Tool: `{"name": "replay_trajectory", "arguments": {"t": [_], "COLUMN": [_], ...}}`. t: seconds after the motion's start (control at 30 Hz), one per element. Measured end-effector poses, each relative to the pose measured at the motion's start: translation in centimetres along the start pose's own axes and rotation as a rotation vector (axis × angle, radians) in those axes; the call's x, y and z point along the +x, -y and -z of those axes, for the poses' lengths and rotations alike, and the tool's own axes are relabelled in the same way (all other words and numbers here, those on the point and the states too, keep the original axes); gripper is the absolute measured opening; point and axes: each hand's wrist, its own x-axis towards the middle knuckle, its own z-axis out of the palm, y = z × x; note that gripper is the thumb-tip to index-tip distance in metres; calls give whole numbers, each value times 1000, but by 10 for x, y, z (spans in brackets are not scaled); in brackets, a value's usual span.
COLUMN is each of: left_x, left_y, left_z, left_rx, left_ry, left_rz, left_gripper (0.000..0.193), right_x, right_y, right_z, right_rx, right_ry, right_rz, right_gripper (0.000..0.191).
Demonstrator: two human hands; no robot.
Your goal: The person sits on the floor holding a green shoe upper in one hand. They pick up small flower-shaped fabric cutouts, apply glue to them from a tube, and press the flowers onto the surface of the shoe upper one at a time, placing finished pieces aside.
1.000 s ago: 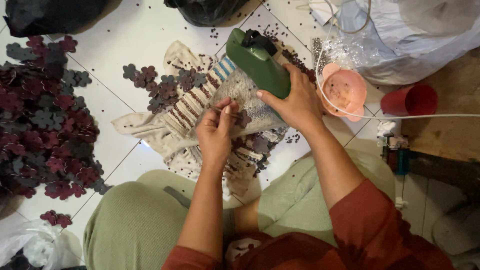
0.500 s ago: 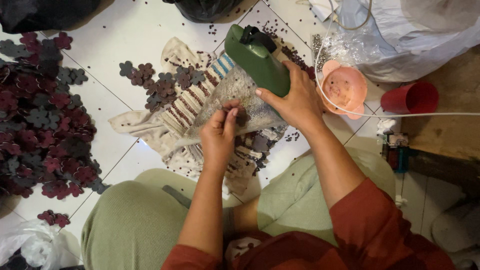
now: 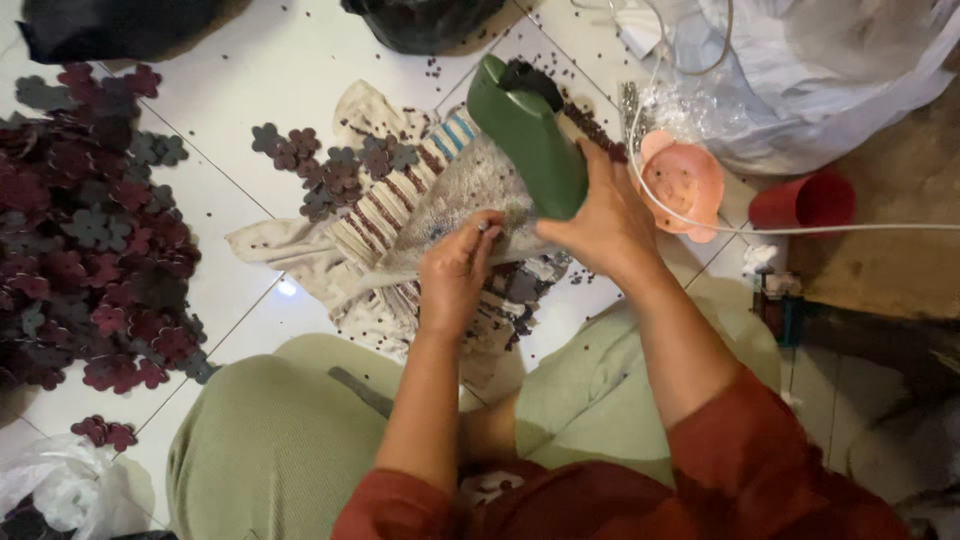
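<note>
Gripping green tool (image 3: 528, 135), right hand (image 3: 600, 215) beside pink bowl (image 3: 682, 182).

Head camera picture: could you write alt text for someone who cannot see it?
A seated person's right hand grips a green tool over a striped cloth on a white tiled floor, while the left hand pinches something too small to tell. Dark red and grey flower-shaped pieces are heaped to the left.

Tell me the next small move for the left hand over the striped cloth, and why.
Probably lower the left hand slightly toward the green tool. Its pinched fingertips hold something too small to identify, just beside the tool's lower end, which the right hand grips tilted above the striped cloth.
</note>
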Motion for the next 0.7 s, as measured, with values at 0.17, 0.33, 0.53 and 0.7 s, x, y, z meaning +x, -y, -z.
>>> {"name": "replay_trajectory", "arguments": {"t": [0.17, 0.33, 0.53, 0.7], "left_x": [-4, -14, -13, -19], "left_y": [-6, -6, 13, 18], "left_z": [15, 28, 33, 30], "left_rx": [-47, -114, -38, -49], "left_ry": [-44, -48, -29, -33], "left_rz": [-16, -27, -38, 6], "left_gripper": [19, 20, 10, 9], "right_x": [-63, -121, -126, -130], "right_y": [36, 48, 51, 57], "right_z": [48, 66, 33, 24], "right_rx": [322, 396, 120, -24], "right_ry": [-163, -65, 5, 60], "right_rz": [387, 409, 351, 184], "right_gripper": [96, 70, 97, 109]}}
